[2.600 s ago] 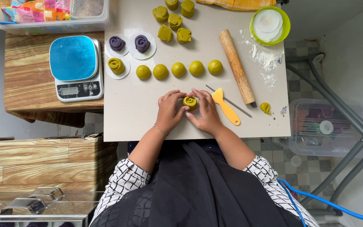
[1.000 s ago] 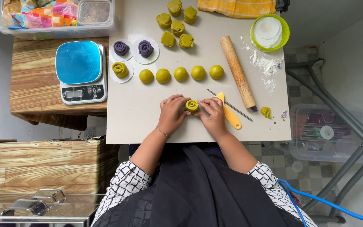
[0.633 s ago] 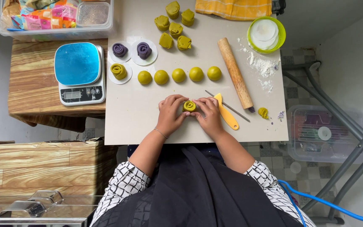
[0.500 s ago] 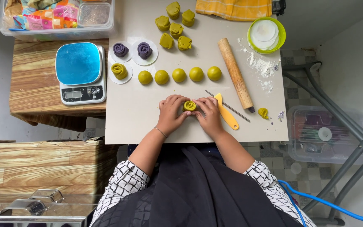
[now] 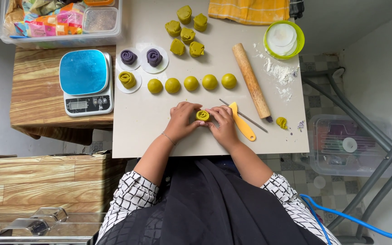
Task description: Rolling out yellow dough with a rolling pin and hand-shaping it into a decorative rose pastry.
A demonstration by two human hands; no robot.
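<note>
Green spiral roll sits near the table's front edge, with bare tabletop to its left and a strip in front. Left hand and right hand curl in from either side — fingertips pinching the roll between them. Just right of the right hand lies a yellow scraper, then a skewer and rolling pin. Behind — a row of green balls.
</note>
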